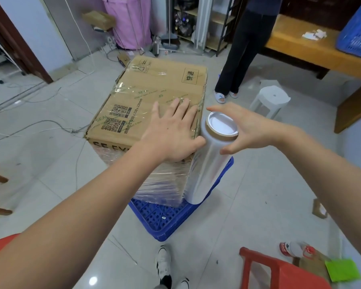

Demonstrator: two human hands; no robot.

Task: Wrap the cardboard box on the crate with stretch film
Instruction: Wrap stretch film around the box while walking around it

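The brown cardboard box (152, 97), printed "SF EX…", QR codes and "320 x 230mm", sits on a perforated blue plastic crate (167, 220) on the tiled floor. Glossy stretch film covers its near side. The left hand (171, 132) presses flat, fingers straight, at the box top's near right corner. The right hand (244, 128) curls round the upright film roll (208, 163), just beside that corner.
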